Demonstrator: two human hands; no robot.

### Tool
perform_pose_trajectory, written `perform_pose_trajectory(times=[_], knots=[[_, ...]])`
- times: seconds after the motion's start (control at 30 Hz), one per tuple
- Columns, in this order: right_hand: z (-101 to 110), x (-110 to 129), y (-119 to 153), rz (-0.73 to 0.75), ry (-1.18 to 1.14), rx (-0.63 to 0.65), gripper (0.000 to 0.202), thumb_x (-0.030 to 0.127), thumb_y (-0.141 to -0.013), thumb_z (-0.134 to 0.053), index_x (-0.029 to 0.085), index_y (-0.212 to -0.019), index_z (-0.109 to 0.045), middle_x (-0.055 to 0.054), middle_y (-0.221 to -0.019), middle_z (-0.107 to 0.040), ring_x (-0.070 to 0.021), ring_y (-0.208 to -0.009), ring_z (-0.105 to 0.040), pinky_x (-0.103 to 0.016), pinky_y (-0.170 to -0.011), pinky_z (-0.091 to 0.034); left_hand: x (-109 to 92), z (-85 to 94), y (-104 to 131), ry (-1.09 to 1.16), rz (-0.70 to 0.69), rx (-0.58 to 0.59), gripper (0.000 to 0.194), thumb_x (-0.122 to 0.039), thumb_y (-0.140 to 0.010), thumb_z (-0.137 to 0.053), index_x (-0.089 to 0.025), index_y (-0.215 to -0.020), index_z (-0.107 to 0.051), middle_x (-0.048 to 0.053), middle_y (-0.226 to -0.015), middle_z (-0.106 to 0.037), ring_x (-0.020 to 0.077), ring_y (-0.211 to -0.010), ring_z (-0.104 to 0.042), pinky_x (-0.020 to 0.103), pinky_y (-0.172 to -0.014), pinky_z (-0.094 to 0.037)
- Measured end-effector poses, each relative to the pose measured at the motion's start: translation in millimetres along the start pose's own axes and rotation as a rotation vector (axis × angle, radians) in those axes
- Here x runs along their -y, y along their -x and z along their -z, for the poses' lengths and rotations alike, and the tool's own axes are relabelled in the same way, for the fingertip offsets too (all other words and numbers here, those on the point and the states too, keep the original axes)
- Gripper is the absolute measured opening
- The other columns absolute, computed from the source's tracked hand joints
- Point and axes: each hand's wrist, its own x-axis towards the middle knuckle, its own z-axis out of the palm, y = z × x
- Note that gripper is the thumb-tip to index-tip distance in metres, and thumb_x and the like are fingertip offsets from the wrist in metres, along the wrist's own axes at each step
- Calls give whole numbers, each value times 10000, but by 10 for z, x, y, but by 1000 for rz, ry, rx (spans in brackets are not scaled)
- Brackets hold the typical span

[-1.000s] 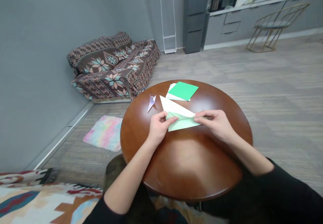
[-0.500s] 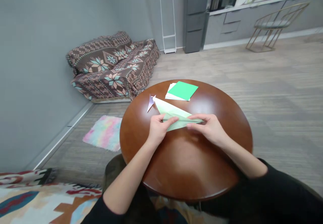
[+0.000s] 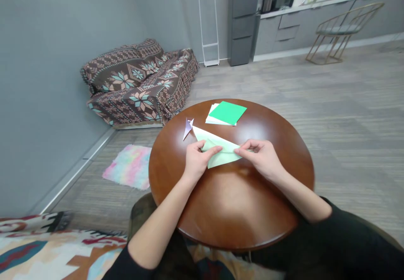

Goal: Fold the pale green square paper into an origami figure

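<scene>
A pale green sheet of paper (image 3: 222,158), partly folded with a flap across its middle, is held just over the round brown table (image 3: 233,212). My left hand (image 3: 198,158) grips its left part, thumb on top and fingers beneath. At the right end, my right hand (image 3: 259,153) pinches the paper's edge between thumb and fingertips. Past the paper's far left tip lies a small purple and white folded paper piece (image 3: 188,127). Behind the paper, a bright green square sheet (image 3: 227,112) rests on white sheets (image 3: 213,118).
Behind the table on the left stands a sofa (image 3: 142,82) under a patterned cover. A fluffy pastel mat (image 3: 129,166) lies on the floor to the left. A wire-framed chair (image 3: 341,29) stands by the kitchen cabinets (image 3: 287,31) at the back right.
My right thumb and fingers have drawn together at the paper's right end, and that hand's fingers are more bent. The paper's near corner has tipped slightly lower. My left hand keeps its grip.
</scene>
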Motion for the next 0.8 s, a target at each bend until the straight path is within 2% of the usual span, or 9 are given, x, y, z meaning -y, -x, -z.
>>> perform_pose_trajectory(times=[0.13,0.23,0.3,0.4,0.43,0.5,0.67,0.73,0.8], knots=[[-42,-11,19,46,30,-28,272,370,-729,-819,185,-621,-651,-43,-759,-758,-185,-699,-658,-308,-682,-493,-25,-36,16,-49,-29,-66,347,-413,-637,-851,-136,-610,-643,-36,-563,-514,85,-533,-415,214,-499,-328],[-64,-26,32,76,52,-44,283,369,-757,-800,188,-623,-629,-40,-757,-749,-180,-692,-655,-303,-669,-487,-23,-53,20,-75,-70,-119,466,-407,-637,-851,-161,-507,-477,-58,-519,-394,71,-515,-354,212,-482,-280],[-65,-31,34,96,70,-67,279,365,-769,-795,191,-641,-618,-32,-739,-732,-171,-673,-642,-293,-641,-476,-16,-58,17,-64,-107,-154,518,-387,-632,-859,-175,-517,-401,-63,-532,-381,70,-520,-365,205,-492,-305],[-41,-7,12,126,45,-131,265,344,-746,-818,204,-711,-595,-7,-713,-702,-151,-619,-610,-272,-579,-450,-10,-64,23,48,-157,-164,394,-348,-637,-867,-187,-766,-531,-52,-668,-525,98,-598,-505,201,-557,-412],[-22,11,-3,129,18,-151,274,333,-729,-832,211,-747,-587,1,-714,-698,-147,-608,-605,-268,-567,-447,-10,-69,34,95,-167,-153,432,-335,-647,-866,-199,-926,-566,-38,-745,-579,116,-647,-559,211,-591,-453],[34,56,-43,124,-48,-183,334,314,-689,-861,226,-826,-569,13,-716,-699,-150,-606,-613,-267,-566,-458,-13,-83,78,152,-176,-120,657,-315,-670,-861,-229,-1226,-522,-4,-880,-643,150,-730,-628,246,-654,-513],[309,160,-148,89,-120,-197,504,321,-646,-882,244,-1013,-546,32,-689,-694,-157,-597,-630,-269,-567,-472,-78,6,168,173,-150,17,931,-338,-686,-863,-263,-1479,-380,55,-1036,-701,192,-773,-682,291,-696,-560],[433,193,-168,63,-82,-130,544,327,-636,-888,242,-1047,-541,29,-704,-701,-154,-581,-632,-268,-558,-473,-168,133,93,210,-153,72,852,-422,-751,-799,-259,-1480,-388,98,-1114,-706,230,-875,-705,321,-742,-575],[513,226,-168,7,-36,0,552,330,-640,-888,238,-1057,-538,18,-721,-712,-154,-572,-636,-267,-551,-472,-309,260,-47,173,-98,97,538,-496,-835,-688,-202,-1277,-603,141,-1240,-672,272,-1064,-684,346,-834,-574]])
